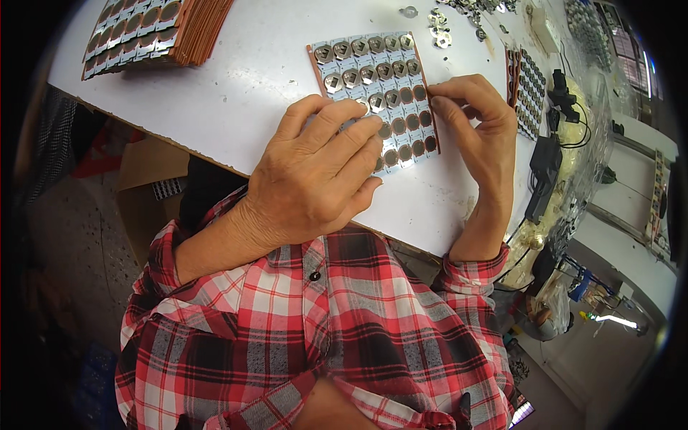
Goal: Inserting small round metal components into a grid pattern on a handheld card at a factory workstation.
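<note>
A panel of small circuit boards (398,143) lies on the white table in front of me, with brown edges and rows of round cells. Shiny round metal clips (368,73) with square openings cover its upper rows; the lower right cells show bare dark discs. My left hand (315,161) rests palm down over the panel's left part, its bent fingers spread and hiding several cells. Whether a small clip sits under those fingertips is hidden. At the panel's right edge, my right hand (476,118) pinches the rim between thumb and forefinger.
A tall stack of similar panels (193,32) stands at the far left. Loose metal clips (439,29) lie scattered at the back. Another filled panel (530,93) is on the right, beside black adapters with cables (545,172). An open cardboard box (147,168) sits below the table's left edge.
</note>
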Tool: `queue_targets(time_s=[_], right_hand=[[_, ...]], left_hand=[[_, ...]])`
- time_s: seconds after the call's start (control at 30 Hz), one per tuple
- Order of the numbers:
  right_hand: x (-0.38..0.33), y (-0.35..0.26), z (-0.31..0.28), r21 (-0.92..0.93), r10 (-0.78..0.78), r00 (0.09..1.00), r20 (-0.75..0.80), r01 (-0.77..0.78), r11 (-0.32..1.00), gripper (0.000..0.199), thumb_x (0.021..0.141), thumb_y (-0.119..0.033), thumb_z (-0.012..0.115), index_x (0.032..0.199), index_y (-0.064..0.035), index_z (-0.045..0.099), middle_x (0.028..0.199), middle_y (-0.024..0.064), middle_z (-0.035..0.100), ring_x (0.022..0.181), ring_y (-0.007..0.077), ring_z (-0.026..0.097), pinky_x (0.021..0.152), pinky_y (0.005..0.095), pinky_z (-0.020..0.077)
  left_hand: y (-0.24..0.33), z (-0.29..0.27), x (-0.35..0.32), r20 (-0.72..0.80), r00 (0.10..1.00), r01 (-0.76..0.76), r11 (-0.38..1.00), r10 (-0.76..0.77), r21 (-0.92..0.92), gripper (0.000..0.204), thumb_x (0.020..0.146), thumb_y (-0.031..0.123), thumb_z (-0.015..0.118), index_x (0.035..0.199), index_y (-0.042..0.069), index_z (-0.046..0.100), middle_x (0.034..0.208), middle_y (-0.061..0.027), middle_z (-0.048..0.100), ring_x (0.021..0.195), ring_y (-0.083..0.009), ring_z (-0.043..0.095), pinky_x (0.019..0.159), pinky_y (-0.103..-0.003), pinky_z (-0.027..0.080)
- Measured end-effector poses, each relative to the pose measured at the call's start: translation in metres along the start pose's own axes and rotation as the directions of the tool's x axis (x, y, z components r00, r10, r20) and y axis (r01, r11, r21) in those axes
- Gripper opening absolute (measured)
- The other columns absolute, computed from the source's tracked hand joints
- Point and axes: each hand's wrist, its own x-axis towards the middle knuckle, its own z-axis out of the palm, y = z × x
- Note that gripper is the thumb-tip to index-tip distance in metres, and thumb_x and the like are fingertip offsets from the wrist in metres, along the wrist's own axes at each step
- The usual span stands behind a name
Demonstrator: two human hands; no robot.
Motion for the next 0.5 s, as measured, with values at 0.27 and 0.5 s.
queue_targets(time_s=[0.27, 0.5], right_hand=[[0.001, -0.006, 0.006, 0.125, 0.234, 0.948, -0.216, -0.211, 0.970, 0.008, 0.097, -0.007, 0.071, 0.103, -0.0011, 0.073, 0.081, -0.0006, 0.067, 0.069, 0.0042, 0.057, 0.059, 0.0194, 0.0427], [0.017, -0.004, 0.011, -0.094, 0.206, 0.965, -0.163, -0.223, 0.970, 0.018, 0.091, -0.014, 0.080, 0.094, 0.0012, 0.070, 0.073, -0.0018, 0.065, 0.059, 0.0041, 0.054, 0.052, 0.0200, 0.0406]], left_hand=[[0.001, 0.001, 0.000, -0.002, 1.000, -0.003, 1.000, 0.003, -0.003, 0.044, 0.063, 0.015, 0.083, 0.102, -0.001, 0.072, 0.115, -0.0124, 0.070, 0.112, -0.0324, 0.064, 0.096, -0.050, 0.051], [0.001, -0.002, 0.001, 0.008, 1.000, -0.003, 1.000, 0.003, 0.006, 0.044, 0.063, 0.014, 0.084, 0.103, -0.001, 0.073, 0.114, -0.0124, 0.071, 0.112, -0.0323, 0.064, 0.096, -0.050, 0.051]])
